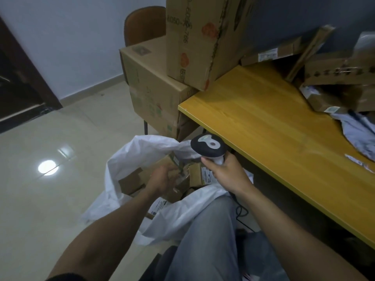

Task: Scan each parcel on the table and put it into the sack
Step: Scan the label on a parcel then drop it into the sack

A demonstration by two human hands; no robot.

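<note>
Right hand (229,175) grips the scanner (207,146); left hand (162,178) clutches a parcel (169,162) inside the sack (142,151). Release it low, settling it flat.

carton (194,37): digits ending "786"; parcel labels (267,54): too blurred to read

Sack (129,159): thin white sheet, plastic-looking, crinkled, matt. Parcel (178,189): brown matt cardboard; scanner (208,146): smooth black-and-white plastic. Table (263,122): smooth yellow wood-grain top; floor (40,189): glossy pale tiles.
</note>
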